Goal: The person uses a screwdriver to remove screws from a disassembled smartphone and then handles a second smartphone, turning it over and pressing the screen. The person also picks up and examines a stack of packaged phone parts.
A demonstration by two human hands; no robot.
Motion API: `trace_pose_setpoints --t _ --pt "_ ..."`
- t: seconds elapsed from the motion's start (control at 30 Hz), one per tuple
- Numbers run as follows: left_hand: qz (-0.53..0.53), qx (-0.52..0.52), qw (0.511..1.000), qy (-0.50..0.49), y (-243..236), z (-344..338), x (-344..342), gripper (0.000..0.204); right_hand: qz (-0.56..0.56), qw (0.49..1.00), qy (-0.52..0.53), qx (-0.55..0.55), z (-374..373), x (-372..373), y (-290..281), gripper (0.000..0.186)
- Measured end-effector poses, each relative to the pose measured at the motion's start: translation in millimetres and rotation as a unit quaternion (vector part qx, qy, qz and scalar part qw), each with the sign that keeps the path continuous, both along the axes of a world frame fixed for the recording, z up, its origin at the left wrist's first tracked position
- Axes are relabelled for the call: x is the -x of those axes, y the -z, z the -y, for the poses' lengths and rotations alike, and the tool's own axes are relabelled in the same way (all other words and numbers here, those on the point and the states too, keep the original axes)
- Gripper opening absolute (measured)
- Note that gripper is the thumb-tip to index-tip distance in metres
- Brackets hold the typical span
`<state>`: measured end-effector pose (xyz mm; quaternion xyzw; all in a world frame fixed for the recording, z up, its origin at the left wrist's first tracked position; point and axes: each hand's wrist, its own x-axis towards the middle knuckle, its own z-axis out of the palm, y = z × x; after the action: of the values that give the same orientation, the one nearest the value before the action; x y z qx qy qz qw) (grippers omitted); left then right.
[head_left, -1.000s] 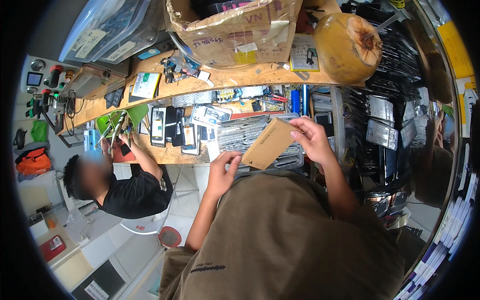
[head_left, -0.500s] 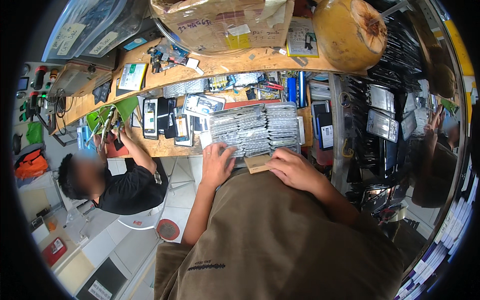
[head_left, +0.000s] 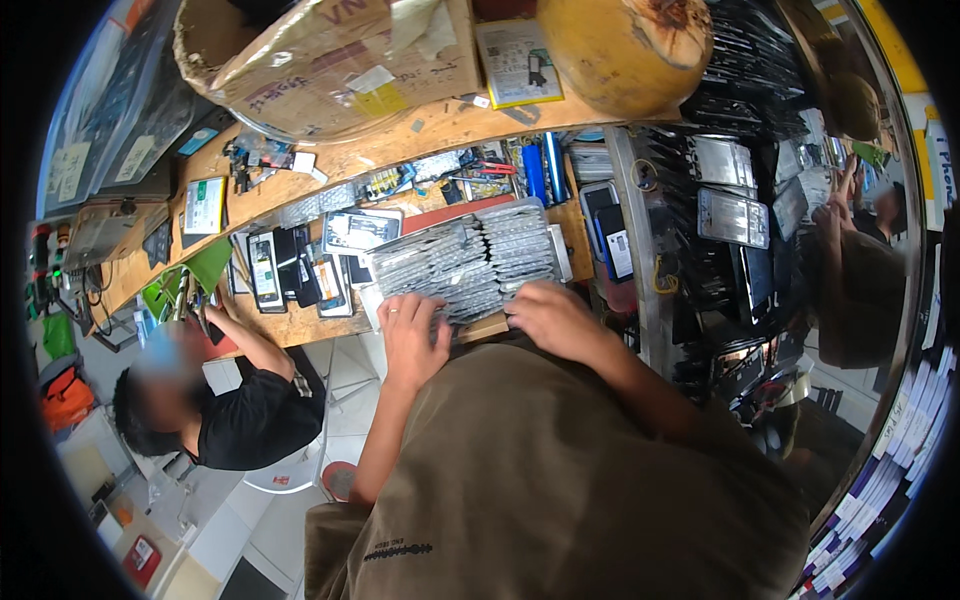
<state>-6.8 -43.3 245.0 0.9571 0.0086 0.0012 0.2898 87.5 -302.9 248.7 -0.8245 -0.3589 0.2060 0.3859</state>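
A tray of silvery bubble-wrapped packets (head_left: 455, 262), standing in two rows, sits on the bench in front of me. My left hand (head_left: 408, 338), with a ring on one finger, rests on the near left corner of the packets, its fingers stretched and the thumb apart. At the near right corner is my right hand (head_left: 556, 320), its fingers curled inward at the right end of a tan piece of cardboard (head_left: 482, 329). That cardboard lies between my hands, against the near side of the packets. The right fingertips are partly hidden.
Several phones (head_left: 265, 272) lie left of the tray, with more phones (head_left: 613, 240) to its right. A large cardboard box (head_left: 340, 75) and a coconut (head_left: 610, 55) stand on the upper shelf. Dark phone parts (head_left: 735, 215) crowd the right. Another person (head_left: 250, 410) works at left.
My view has shifted, so the bench sits further left. My right hand has brought the cardboard in against the packets. My left hand stays at the near left corner.
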Motion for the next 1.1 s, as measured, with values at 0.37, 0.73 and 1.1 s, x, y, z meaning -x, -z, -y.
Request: trace_pose_setpoints --t 0.37,0.73,1.1 --pt "-0.035 0.009 0.965 0.261 14.9 28.8 -45.9 0.038 0.017 0.996 0.072 0.055 46.3 -2.5 14.1 0.009" --pt "-0.072 0.011 0.958 0.278 14.3 24.8 -50.3 0.040 0.147 0.971 0.108 0.153 14.8 -12.0 26.3 0.012" --pt "-0.010 0.019 0.976 0.216 23.7 29.4 -49.4 0.026 -0.028 0.981 0.178 -0.073 10.7 -109.8 -8.3 0.021"
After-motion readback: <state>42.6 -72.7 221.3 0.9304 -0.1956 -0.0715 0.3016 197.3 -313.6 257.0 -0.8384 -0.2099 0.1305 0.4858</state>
